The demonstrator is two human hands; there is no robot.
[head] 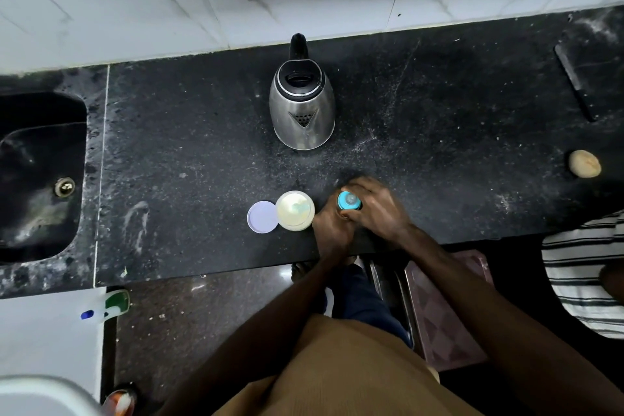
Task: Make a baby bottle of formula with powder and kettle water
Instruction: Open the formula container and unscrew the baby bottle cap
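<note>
On the dark worktop [202, 152], near its front edge, both hands hold the blue-topped bottle [349, 201]. The left hand [332, 224] grips it low down, and the right hand [376, 204] curls round its top. The open powder tub [295, 215] sits just left of them with its lid [262, 217] beside it, and the kettle [301, 105] stands behind.

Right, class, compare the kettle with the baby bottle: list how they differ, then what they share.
The kettle is steel with a black lid; the baby bottle has a blue top. The kettle stands untouched near the wall; the baby bottle is gripped by the left hand and right hand near the front edge. Both sit upright on the counter.
</note>
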